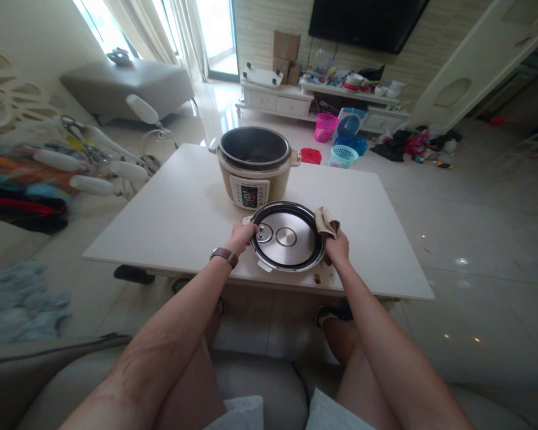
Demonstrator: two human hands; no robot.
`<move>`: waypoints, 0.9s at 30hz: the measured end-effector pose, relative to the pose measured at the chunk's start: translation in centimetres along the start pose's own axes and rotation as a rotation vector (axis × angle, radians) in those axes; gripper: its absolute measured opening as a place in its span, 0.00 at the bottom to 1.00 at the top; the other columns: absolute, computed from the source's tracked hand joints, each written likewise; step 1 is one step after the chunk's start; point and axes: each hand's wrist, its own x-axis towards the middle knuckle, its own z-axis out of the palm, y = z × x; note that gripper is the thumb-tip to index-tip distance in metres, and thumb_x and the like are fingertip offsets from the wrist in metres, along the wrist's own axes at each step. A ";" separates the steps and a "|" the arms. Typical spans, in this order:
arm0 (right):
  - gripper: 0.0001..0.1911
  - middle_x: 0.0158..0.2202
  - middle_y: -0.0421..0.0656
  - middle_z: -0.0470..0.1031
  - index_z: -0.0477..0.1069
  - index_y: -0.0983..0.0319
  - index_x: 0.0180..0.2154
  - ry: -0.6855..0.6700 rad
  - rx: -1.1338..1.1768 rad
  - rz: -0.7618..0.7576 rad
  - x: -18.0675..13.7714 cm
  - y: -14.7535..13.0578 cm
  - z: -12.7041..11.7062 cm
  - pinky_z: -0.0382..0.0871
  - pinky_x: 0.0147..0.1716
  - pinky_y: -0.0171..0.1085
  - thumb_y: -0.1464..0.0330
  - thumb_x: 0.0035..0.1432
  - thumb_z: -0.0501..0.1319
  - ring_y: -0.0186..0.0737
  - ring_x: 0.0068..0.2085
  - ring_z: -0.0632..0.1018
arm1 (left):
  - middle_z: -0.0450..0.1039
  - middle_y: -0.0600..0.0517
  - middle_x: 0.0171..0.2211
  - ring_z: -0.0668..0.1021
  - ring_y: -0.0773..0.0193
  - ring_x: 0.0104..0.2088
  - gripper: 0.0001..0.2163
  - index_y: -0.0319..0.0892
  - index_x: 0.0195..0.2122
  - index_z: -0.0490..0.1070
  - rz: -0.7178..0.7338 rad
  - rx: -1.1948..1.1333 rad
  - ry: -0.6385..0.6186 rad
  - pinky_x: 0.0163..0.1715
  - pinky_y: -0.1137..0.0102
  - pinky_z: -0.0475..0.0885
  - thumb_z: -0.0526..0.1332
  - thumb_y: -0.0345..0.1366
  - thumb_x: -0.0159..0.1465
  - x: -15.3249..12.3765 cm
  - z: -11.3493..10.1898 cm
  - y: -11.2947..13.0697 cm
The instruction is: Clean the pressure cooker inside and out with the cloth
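The round metal lid (pixel 298 243) of a pressure cooker is tilted up over the table's near side, its steel underside and black sealing ring facing me. My left hand (pixel 242 236) grips the lid's left rim, thumb on the inner face near the small valves. At the right rim, my right hand (pixel 338 248) is closed around a folded beige cloth (pixel 327 222), which touches the lid's edge; the fingers behind are hidden. Just beyond the lid stands the cream electric pressure cooker (pixel 234 173), uncovered, with a dark inner pot and a control panel in front.
The white table (pixel 170 221) has small dark bits (pixel 317 278) near its front edge. Beyond it are a pink basket (pixel 326 127), a light-blue basket (pixel 343 156) and a low TV cabinet (pixel 273 98). A lamp with several white shades (pixel 142 109) stands left.
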 end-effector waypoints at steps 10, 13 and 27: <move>0.23 0.52 0.53 0.83 0.78 0.57 0.56 -0.002 -0.005 0.004 0.1 0.0 0.0 0.75 0.52 0.50 0.56 0.65 0.59 0.59 0.52 0.82 | 0.73 0.55 0.26 0.75 0.65 0.23 0.19 0.43 0.39 0.73 0.025 0.021 -0.006 0.21 0.73 0.68 0.64 0.25 0.44 -0.1 -0.1 0.0; 0.22 0.53 0.53 0.83 0.78 0.56 0.56 -0.004 -0.007 0.013 0.0 -0.1 0.0 0.75 0.53 0.50 0.57 0.65 0.59 0.59 0.53 0.82 | 0.74 0.55 0.27 0.75 0.65 0.23 0.20 0.43 0.41 0.74 0.026 0.031 -0.002 0.22 0.72 0.69 0.64 0.26 0.44 -0.1 -0.1 0.0; 0.21 0.52 0.51 0.84 0.79 0.56 0.55 0.007 0.017 0.004 -0.3 -0.4 -0.3 0.74 0.54 0.48 0.59 0.64 0.60 0.56 0.53 0.82 | 0.74 0.54 0.27 0.74 0.66 0.22 0.20 0.43 0.42 0.74 0.029 0.038 -0.006 0.21 0.72 0.68 0.65 0.27 0.45 0.0 0.0 -0.1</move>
